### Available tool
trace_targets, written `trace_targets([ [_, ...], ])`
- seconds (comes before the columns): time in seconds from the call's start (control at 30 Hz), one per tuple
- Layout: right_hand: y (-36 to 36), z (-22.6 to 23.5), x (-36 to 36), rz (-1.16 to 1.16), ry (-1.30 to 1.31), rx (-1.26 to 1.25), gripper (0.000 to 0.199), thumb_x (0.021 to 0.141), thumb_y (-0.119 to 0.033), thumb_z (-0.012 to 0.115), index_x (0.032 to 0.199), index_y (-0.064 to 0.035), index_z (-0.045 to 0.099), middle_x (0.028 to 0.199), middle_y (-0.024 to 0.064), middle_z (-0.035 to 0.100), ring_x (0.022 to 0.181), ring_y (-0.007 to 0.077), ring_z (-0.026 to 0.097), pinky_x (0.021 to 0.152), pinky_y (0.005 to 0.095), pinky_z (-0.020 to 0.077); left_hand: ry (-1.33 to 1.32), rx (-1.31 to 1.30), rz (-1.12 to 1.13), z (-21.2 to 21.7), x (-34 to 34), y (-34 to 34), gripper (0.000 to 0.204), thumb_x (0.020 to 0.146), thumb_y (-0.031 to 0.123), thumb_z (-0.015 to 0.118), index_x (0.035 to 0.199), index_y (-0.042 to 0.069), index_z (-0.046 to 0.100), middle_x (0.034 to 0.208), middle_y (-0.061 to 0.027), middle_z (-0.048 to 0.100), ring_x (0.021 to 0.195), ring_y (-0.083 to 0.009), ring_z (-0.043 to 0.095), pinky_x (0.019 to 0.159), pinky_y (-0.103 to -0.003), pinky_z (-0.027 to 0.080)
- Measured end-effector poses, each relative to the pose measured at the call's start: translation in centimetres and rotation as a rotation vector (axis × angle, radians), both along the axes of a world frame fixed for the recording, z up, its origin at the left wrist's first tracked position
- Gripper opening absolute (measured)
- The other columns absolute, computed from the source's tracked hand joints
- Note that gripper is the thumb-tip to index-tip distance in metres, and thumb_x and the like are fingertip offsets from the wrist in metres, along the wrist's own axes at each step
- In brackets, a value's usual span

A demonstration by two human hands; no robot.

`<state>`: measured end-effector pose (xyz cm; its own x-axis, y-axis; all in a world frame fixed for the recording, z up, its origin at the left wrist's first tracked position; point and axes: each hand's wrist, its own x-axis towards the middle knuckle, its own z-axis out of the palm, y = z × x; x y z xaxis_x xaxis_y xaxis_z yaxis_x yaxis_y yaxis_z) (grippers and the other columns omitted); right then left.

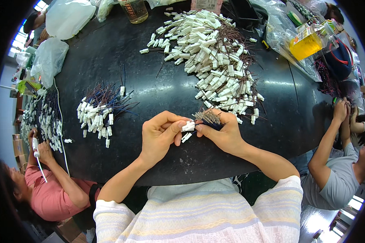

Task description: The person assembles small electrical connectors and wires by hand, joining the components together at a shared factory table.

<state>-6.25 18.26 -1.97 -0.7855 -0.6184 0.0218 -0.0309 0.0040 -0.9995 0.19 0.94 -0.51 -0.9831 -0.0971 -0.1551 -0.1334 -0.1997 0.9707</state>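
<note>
Near the front edge of the black table, my left hand (163, 131) pinches a white plastic connector (188, 126) between thumb and fingers. My right hand (225, 133) is closed round a bundle of dark wires (209, 117) whose crimped metal ends fan out at the top. Its thumb and fingertips meet the connector's right side, where I cannot make out the single wire. Another white connector (186, 137) shows just below the held one. Beyond my hands spreads a big heap of white connectors (227, 77) with brown wires.
To the left lies a smaller pile of connectors with blue and brown wires (97, 111). At the far side stand a drink cup (134, 10) and a yellow bottle (306, 42) by plastic bags. A person in pink (61, 182) works at left, another in grey (332, 174) at right.
</note>
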Motion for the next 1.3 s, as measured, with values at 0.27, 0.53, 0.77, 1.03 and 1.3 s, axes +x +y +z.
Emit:
trace_targets([
  [0.27,-0.1,0.5,-0.1,-0.02,-0.107,-0.012,0.009,0.077,-0.004,0.064,0.083,0.0016,0.06,0.066,0.0027,0.059,0.059,0.0053,0.053,0.054,0.02,0.0423,0.008,-0.075,0.015,0.1,0.3,0.7,0.014,0.087,0.009,0.055,0.09,-0.005,0.059,0.075,-0.0089,0.063,0.047,-0.0056,0.05,0.042,-0.018,0.037],
  [0.53,-0.1,0.7,-0.3,-0.035,-0.215,-0.061,0.008,0.075,-0.003,0.064,0.08,0.0028,0.06,0.065,0.0025,0.058,0.059,0.0062,0.053,0.053,0.0206,0.0423,-0.149,0.313,0.051,-0.4,-0.2,0.4,0.018,0.09,0.014,0.052,0.086,-0.004,0.055,0.08,-0.0137,0.064,0.039,-0.0061,0.047,0.031,-0.017,0.027],
  [0.77,-0.3,0.4,-0.2,-0.053,-0.13,-0.062,0.006,0.073,-0.002,0.064,0.076,0.0021,0.061,0.065,0.0019,0.059,0.059,0.0055,0.053,0.052,0.0207,0.0419,-0.1,0.279,0.102,-0.8,0.0,1.1,0.017,0.09,0.013,0.051,0.086,-0.003,0.054,0.073,-0.0126,0.063,0.038,-0.0062,0.046,0.03,-0.017,0.025],
  [1.03,-0.5,0.8,-0.2,-0.057,-0.163,-0.058,0.005,0.074,-0.003,0.063,0.076,0.0009,0.06,0.064,-0.0008,0.058,0.058,0.0046,0.051,0.053,0.0198,0.04,-0.068,0.145,0.037,-0.2,-0.5,0.4,0.015,0.09,0.011,0.051,0.085,-0.002,0.056,0.086,-0.0144,0.064,0.046,-0.0035,0.048,0.036,-0.016,0.027],
  [1.3,-0.3,1.0,0.2,0.013,0.191,-0.033,0.013,0.07,0.001,0.062,0.082,0.0004,0.06,0.068,0.007,0.059,0.058,0.0101,0.054,0.054,0.0247,0.0424,0.359,-0.689,-0.242,1.2,-1.0,0.3,0.033,0.08,0.012,0.061,0.11,-0.002,0.053,0.098,-0.0193,0.059,0.089,-0.0316,0.058,0.08,-0.035,0.044],
])
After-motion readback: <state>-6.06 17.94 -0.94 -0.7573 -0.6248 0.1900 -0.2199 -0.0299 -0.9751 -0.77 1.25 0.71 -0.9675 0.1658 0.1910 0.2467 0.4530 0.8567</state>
